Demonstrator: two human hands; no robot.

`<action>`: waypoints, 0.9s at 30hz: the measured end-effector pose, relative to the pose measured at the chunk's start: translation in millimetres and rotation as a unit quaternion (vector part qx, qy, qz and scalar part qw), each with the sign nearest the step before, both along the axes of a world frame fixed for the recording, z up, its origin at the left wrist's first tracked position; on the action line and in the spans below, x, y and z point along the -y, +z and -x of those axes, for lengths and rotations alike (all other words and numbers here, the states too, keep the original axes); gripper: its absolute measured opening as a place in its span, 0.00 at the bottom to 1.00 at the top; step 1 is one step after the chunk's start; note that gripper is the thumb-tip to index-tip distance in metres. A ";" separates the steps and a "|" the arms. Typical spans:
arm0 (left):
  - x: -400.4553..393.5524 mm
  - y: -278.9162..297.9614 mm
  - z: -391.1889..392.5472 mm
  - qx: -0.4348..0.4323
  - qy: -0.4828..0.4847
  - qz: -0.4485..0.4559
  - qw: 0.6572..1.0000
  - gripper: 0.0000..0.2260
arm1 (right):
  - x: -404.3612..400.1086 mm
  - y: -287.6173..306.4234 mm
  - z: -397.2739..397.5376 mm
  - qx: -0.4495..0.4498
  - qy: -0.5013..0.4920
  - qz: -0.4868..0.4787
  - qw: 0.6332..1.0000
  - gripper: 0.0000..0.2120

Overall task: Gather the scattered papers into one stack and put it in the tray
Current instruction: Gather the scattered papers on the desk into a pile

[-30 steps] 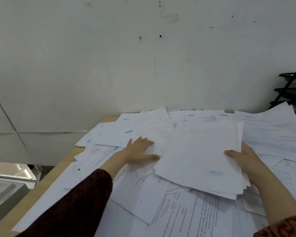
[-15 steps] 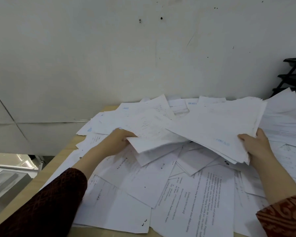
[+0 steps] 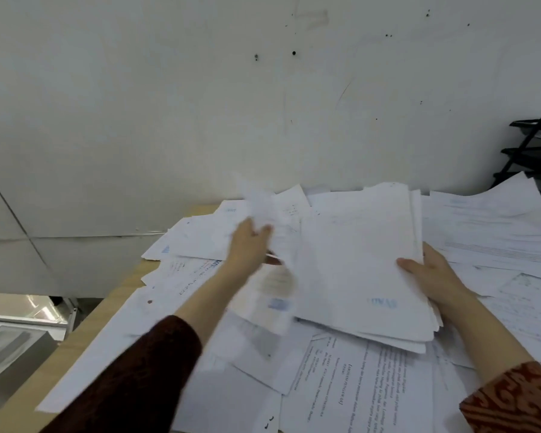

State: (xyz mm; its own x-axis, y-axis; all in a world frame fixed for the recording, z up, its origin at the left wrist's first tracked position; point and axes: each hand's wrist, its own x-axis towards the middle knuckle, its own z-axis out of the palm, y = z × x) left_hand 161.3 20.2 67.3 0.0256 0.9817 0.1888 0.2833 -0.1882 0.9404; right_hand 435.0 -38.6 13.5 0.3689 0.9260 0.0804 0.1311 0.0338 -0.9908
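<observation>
Your right hand (image 3: 431,276) grips the gathered stack (image 3: 363,270) by its right edge, low over the table (image 3: 113,307). Your left hand (image 3: 250,242), blurred, pinches 1 loose sheet (image 3: 275,276) beside it. Tray (image 3: 537,151) stands far right. Risk: that 1-edge hold lets the stack fan and slide apart.

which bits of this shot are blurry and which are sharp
Head view: the left hand and the sheet it grips are motion-smeared; the right hand and the stack it holds are crisper, and print on the loose papers below is nearly legible; wide-angle lens bends the tray rack.
</observation>
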 end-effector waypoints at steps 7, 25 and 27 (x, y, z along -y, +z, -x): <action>44.8 -25.6 -119.7 -0.044 -0.217 0.109 0.969 0.22 | 3.8 -0.7 5.3 0.028 0.025 0.008 0.999 0.15; 10.4 -35.2 15.0 -0.572 -0.228 0.066 0.785 0.41 | 4.7 -3.2 -37.3 -0.057 -0.153 -0.045 0.985 0.20; 16.5 -29.6 15.8 -0.579 -0.207 0.029 0.788 0.32 | 4.8 -4.4 -38.7 -0.080 -0.166 -0.045 0.982 0.19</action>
State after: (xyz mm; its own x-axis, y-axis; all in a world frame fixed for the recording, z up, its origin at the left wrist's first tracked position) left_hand 145.5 3.7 37.7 0.4688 0.8497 -0.2415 0.8831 -0.4568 0.1069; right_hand 473.6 -43.4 9.1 0.6642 0.7439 0.0741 -0.0062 0.1046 -0.9945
